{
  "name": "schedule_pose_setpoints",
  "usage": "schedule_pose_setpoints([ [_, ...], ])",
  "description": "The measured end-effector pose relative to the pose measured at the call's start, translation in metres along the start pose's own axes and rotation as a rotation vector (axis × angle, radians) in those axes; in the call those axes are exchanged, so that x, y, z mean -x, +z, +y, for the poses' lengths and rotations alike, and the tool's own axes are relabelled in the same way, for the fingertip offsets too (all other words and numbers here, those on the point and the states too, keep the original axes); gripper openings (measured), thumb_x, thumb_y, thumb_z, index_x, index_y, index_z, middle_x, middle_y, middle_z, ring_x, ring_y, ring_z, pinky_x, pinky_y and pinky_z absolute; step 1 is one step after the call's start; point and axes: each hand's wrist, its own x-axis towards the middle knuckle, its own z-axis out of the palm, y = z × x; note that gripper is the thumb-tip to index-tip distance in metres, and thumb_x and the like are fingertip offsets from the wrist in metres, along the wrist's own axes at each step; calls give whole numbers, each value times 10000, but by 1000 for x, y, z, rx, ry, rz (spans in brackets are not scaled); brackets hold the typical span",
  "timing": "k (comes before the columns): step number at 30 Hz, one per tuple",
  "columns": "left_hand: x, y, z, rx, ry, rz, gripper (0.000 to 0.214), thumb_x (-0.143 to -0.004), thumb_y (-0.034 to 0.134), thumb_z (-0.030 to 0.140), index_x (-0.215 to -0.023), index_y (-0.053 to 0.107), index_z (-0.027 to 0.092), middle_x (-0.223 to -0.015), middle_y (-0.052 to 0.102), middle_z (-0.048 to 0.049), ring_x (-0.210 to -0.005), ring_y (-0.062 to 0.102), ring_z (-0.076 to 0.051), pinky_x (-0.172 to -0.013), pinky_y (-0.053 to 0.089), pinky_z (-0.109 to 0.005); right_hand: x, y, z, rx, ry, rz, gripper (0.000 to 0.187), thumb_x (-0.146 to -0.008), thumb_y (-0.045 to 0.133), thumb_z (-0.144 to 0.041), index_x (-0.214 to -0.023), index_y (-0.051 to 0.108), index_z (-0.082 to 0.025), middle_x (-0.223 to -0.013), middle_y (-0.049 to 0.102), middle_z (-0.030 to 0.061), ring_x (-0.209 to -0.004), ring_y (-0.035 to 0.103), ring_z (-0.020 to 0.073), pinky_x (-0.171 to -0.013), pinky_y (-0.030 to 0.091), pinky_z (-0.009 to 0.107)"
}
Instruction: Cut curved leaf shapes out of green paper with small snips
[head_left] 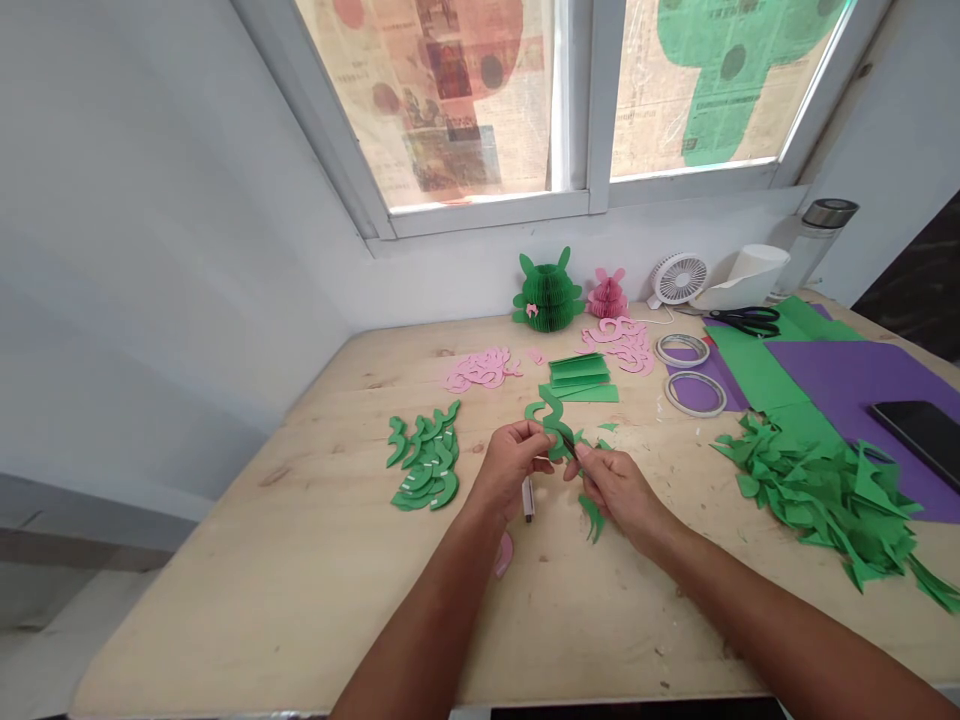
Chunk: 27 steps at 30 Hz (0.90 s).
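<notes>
Your left hand (510, 465) and right hand (615, 490) are nearly closed, pinching a curled strip of green paper (551, 420) at 12 o'clock, above the knotty pale wood worktop (285, 590). Just below them lies a slim white pen (528, 498). Farther out, smooth green paper crescents (424, 460) overlap at 11 o'clock, and jagged green offcuts (825, 500) heap at 2 o'clock. Beyond your hands, folded green strips (577, 380) are stacked at 12 o'clock.
</notes>
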Motion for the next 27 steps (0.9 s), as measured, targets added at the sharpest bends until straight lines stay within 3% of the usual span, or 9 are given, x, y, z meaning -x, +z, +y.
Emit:
schedule_pose_setpoints([
  [10,0,-1,0,11,0,-15,255,-535,703,264,-549,469,163,-558,543,23,-510,545,-112,-520,405,-241,-1,-3,1,-86,53,-58,463,-784,464,-589,-665,552,-150,-373,277,-99,-327,180,44,-338,116,190],
  [27,1,-1,2,1,6,-22,263,-543,702,281,-545,466,164,-571,555,14,-518,547,-114,-530,407,-247,1,-3,1,-86,49,-44,459,-781,470,-591,-659,550,-155,-370,278,-98,-330,187,45,-337,128,188],
])
